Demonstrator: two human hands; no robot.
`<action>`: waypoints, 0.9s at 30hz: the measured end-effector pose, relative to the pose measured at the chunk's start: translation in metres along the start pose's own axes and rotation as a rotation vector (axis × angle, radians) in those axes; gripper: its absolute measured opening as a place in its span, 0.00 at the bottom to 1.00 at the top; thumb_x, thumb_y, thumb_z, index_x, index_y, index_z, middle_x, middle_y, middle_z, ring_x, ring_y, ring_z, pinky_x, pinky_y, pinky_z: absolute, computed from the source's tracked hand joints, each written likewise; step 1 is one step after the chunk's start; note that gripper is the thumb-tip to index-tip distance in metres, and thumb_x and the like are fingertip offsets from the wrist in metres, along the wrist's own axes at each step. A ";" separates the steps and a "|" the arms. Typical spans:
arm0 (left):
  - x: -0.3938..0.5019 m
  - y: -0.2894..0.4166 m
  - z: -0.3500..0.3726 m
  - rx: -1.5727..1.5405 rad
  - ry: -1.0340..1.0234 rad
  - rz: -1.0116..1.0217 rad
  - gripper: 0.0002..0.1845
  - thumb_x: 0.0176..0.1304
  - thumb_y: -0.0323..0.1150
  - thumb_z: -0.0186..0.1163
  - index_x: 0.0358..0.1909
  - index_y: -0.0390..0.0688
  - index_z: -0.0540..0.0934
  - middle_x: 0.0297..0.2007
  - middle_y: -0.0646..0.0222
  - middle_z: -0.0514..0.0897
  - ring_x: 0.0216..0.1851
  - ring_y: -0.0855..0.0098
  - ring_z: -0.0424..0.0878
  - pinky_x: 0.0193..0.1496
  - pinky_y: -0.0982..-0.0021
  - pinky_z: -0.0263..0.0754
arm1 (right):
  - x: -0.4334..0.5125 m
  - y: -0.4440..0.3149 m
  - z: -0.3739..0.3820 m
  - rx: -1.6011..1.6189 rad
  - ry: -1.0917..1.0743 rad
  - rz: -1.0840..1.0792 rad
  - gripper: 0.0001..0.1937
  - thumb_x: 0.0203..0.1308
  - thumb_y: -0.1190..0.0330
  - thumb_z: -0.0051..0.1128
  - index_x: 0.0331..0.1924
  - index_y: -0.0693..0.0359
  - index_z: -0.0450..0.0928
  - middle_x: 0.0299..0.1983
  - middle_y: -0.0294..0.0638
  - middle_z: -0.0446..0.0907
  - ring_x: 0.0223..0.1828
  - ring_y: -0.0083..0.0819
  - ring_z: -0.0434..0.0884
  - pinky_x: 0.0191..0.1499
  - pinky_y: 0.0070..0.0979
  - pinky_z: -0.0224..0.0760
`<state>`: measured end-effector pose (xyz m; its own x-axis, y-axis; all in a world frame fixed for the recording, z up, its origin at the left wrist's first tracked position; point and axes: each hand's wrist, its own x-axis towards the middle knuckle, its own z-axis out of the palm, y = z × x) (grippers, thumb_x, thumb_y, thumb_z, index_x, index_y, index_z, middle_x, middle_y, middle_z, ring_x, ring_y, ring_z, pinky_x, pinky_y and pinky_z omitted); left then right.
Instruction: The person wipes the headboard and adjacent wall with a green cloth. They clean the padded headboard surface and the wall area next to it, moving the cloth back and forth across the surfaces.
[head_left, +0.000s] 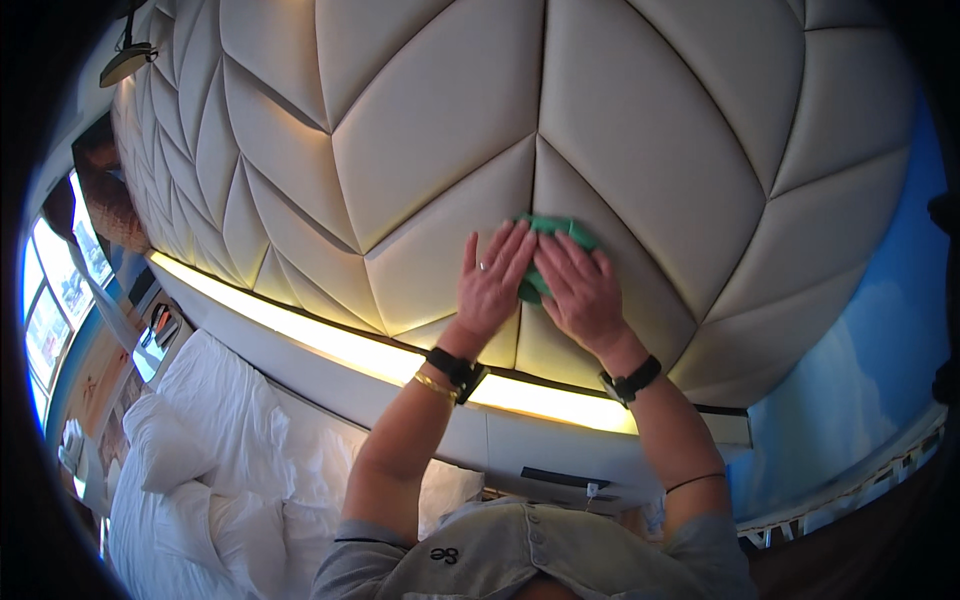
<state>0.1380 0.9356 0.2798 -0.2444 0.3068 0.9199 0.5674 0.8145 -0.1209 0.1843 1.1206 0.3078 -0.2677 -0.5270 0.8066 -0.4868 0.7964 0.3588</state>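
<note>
A crumpled green cloth (566, 224) lies against the padded cream wall panel (442, 225), close to a vertical seam. My right hand (581, 296) presses down over the cloth, which shows past the fingertips and beside the thumb. My left hand (491, 281) is right beside it, palm toward the panel, with its inner fingertips at the cloth's left edge. Its little finger stands apart, and its thumb is hidden. Whether the left fingers grip any cloth cannot be seen. Both wrists wear dark bands, and the left also has a gold-coloured bracelet.
A lit strip (360, 349) runs along the panel's lower edge, above a pale ledge (450, 429). Rumpled white bedding (225, 465) lies at lower left. A plugged-in white adapter (592, 490) sits below the ledge. A lamp (127, 64) hangs at upper left.
</note>
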 end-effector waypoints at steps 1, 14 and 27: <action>0.013 -0.003 -0.005 0.001 0.035 0.009 0.29 0.64 0.28 0.54 0.70 0.49 0.74 0.71 0.70 0.73 0.74 0.67 0.68 0.79 0.49 0.46 | 0.014 0.006 -0.001 0.003 0.032 0.017 0.32 0.54 0.63 0.65 0.66 0.58 0.74 0.71 0.38 0.71 0.74 0.34 0.67 0.69 0.43 0.58; -0.048 -0.005 0.011 -0.030 0.070 -0.069 0.27 0.59 0.26 0.57 0.64 0.43 0.79 0.70 0.61 0.73 0.75 0.57 0.65 0.78 0.49 0.51 | -0.021 -0.031 0.039 -0.145 -0.100 -0.057 0.36 0.59 0.57 0.61 0.70 0.65 0.68 0.75 0.47 0.65 0.78 0.40 0.61 0.77 0.49 0.47; -0.027 0.003 0.000 -0.192 0.140 -0.292 0.34 0.63 0.27 0.55 0.74 0.36 0.65 0.77 0.46 0.59 0.79 0.48 0.53 0.79 0.46 0.44 | 0.040 -0.019 0.045 0.231 0.166 -0.135 0.23 0.67 0.70 0.52 0.66 0.65 0.73 0.71 0.44 0.70 0.73 0.44 0.68 0.71 0.46 0.64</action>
<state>0.1463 0.9293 0.2543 -0.3151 -0.0063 0.9491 0.6298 0.7467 0.2141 0.1452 1.0712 0.3116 -0.0579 -0.5525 0.8315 -0.6897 0.6243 0.3668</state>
